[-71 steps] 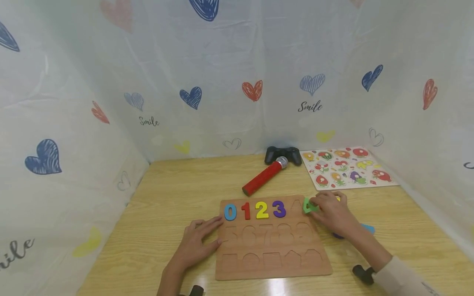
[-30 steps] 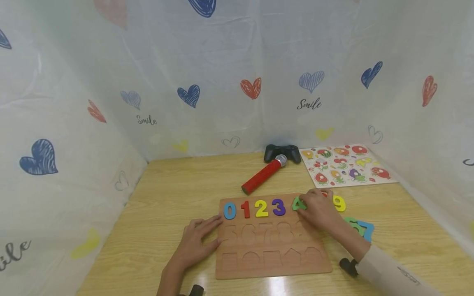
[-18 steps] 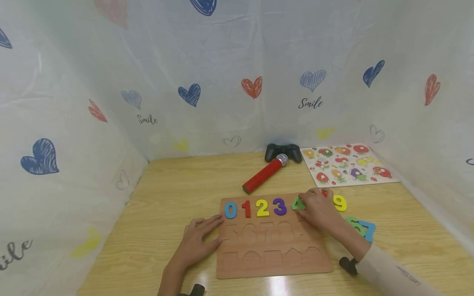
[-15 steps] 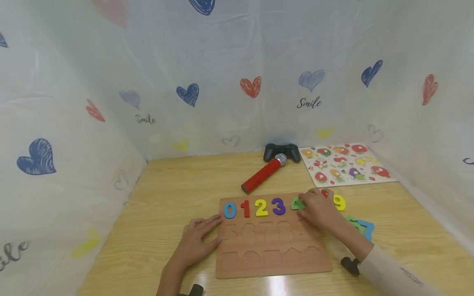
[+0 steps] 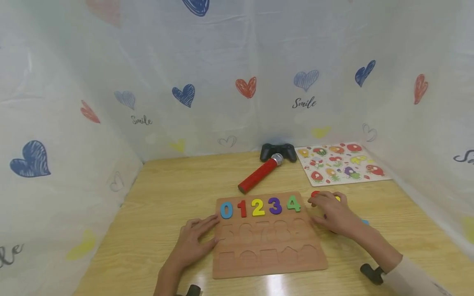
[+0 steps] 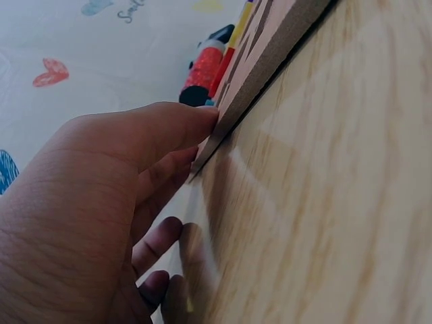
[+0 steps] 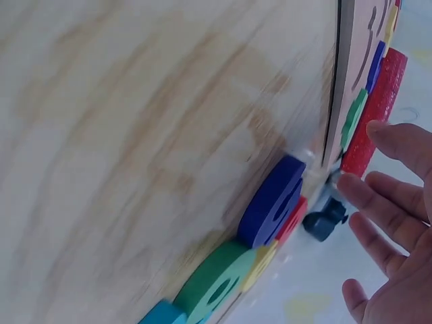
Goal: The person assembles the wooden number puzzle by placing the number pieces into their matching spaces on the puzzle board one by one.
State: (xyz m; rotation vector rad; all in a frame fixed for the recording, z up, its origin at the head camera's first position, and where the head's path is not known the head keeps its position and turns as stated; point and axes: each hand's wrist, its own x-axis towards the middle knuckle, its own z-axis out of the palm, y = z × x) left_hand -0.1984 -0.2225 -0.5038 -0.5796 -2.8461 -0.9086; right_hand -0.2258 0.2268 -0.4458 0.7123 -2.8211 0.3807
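A wooden number puzzle board (image 5: 270, 265) lies on the table. Its top row holds a blue 0 (image 5: 226, 210), red 1 (image 5: 242, 209), yellow 2 (image 5: 258, 207), purple 3 (image 5: 275, 206) and green 4 (image 5: 293, 204); the two rows below show bare recesses. My left hand (image 5: 192, 242) rests against the board's left edge, fingertips touching it. Just off the right edge hovers my right hand (image 5: 335, 213), fingers loosely spread and holding nothing. Under and beyond it are loose pieces, including a purple one (image 7: 260, 209), a green one (image 7: 202, 280) and a red one (image 5: 315, 193), partly hidden in the head view.
Behind the board lies a red microphone (image 5: 259, 176), its head against a black game controller (image 5: 277, 152). A fruit puzzle board (image 5: 344, 164) lies at the back right. A curtain printed with hearts (image 5: 222, 61) encloses the table at the back and sides.
My right hand has let go of the green 4, now in the top row's last place, and has moved right over the loose pieces. The left hand stays at the board's edge.
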